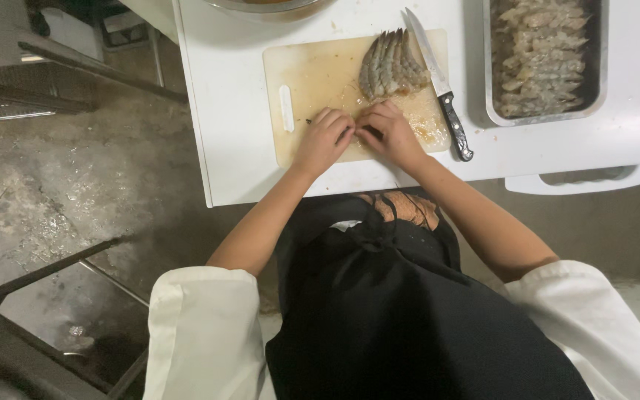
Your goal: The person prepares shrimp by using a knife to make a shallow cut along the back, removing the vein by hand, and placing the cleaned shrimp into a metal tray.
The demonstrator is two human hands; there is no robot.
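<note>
I see a small dark shrimp (364,132) pinched between my left hand (325,138) and right hand (388,132), fingers curled on it, near the front edge of the pale plastic cutting board (307,74). Behind lies a row of grey shrimp (392,64). A black-handled knife (442,90) lies along the board's right edge. The white bench (224,111) has bare room left.

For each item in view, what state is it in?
Left hand: fingers pinching a small shrimp on the board.
Right hand: fingers on the same shrimp.
Cutting board: wet, stained.
Shrimp row: lined up side by side on the board.
Knife: lying flat, unheld.
Metal tray: filled with shrimp.
</note>
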